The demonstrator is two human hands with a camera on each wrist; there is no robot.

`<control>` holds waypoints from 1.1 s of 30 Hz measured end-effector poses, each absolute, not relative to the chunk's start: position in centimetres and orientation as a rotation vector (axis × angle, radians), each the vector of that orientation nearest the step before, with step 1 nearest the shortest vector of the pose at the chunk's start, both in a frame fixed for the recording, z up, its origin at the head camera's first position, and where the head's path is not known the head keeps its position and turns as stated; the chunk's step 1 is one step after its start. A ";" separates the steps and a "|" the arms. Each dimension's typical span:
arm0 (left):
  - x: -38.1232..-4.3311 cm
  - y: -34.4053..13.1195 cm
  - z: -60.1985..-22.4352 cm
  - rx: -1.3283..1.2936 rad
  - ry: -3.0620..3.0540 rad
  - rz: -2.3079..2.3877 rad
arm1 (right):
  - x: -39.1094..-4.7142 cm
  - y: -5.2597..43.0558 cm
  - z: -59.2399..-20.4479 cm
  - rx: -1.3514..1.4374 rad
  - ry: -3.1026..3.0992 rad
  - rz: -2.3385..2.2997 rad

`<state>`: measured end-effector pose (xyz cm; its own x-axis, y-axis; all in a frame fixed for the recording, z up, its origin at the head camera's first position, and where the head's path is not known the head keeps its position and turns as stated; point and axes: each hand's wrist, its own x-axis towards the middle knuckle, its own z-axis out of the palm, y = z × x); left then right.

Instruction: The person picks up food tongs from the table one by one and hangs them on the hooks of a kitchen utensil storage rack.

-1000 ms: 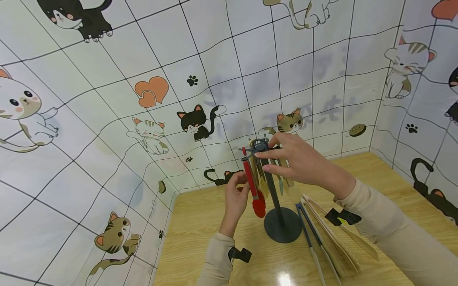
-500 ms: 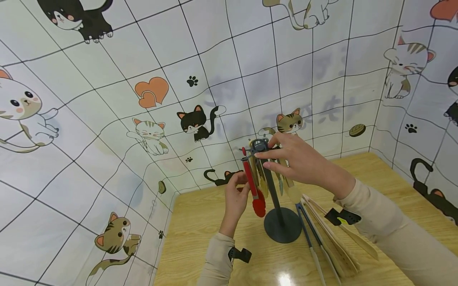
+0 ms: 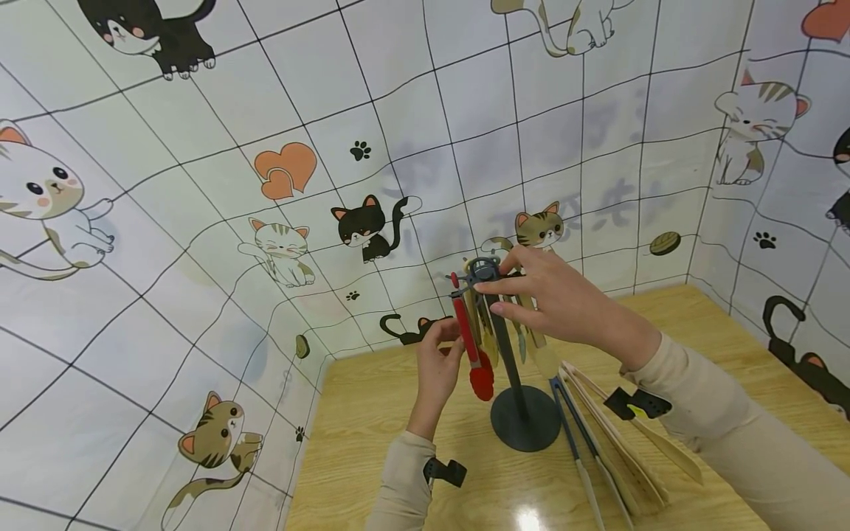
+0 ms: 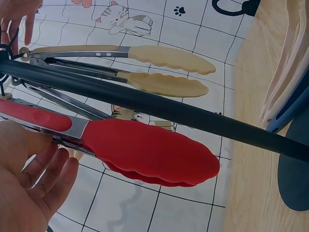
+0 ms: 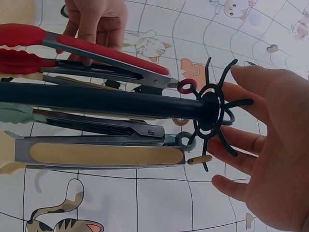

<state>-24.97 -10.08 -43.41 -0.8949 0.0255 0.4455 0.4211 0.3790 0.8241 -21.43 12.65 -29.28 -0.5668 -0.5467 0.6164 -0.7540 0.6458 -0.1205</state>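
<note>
A dark utensil stand (image 3: 508,354) with a ring of hooks on top stands upright on a round base. Red-headed tongs (image 4: 154,150) hang from one of its hooks by a red loop. My left hand (image 3: 437,369) holds their handle, thumb to one side and fingers curled behind. With spread, bent fingers my right hand (image 5: 275,125) grips around the hooks at the top of the stand. Other tongs hang there too: beige-headed tongs (image 4: 169,57), tongs with a tan handle panel (image 5: 106,153), and green-headed tongs (image 5: 17,112).
On the wood-grain table (image 3: 372,420), blue-handled tongs (image 3: 567,420) lie right of the stand's base. Several pale tongs (image 3: 614,442) lie beside them, under my right forearm. Behind the table rises a wall covering (image 3: 432,133) printed with cats.
The red-headed tongs' lower end has shifted very slightly. Both hands keep their places, and the whole head view has moved a little.
</note>
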 end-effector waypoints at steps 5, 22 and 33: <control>-24.7 -10.3 -43.0 -0.378 -2.279 -1.543 | -21.3 12.6 -29.4 1.015 -2.321 0.523; -23.0 -9.5 -31.9 -0.909 -2.104 -0.825 | -21.2 12.7 -29.7 1.010 -2.295 0.489; -23.7 -9.1 -27.3 -1.255 -2.400 -0.500 | -21.3 12.6 -29.9 1.024 -2.279 0.474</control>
